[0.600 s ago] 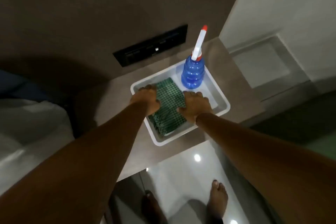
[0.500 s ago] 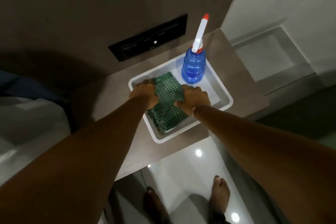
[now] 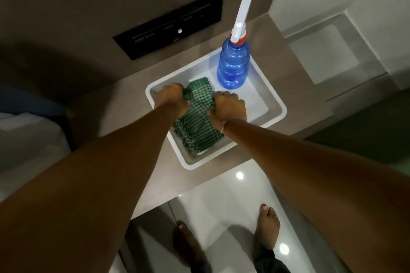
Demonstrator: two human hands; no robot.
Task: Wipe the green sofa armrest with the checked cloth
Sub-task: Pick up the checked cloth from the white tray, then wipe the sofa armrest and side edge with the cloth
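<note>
A green checked cloth (image 3: 197,126) lies bunched in a white tray (image 3: 276,104) on a brown ledge. My left hand (image 3: 172,99) grips the cloth's left side and my right hand (image 3: 229,107) grips its right side, both fists closed on the fabric. The cloth's fringed near end rests on the tray floor. The green sofa armrest is not clearly in view; a dark green surface (image 3: 377,139) shows at the right edge.
A blue spray bottle (image 3: 233,66) with a white and red nozzle stands in the tray's far right corner. A black switch panel (image 3: 170,25) is on the wall behind. A bed edge (image 3: 28,139) is at left. Glossy floor and my bare feet are below.
Both hands have closed from resting flat on the cloth to gripping it, and the fabric has bunched up between them. The camera has moved closer.
</note>
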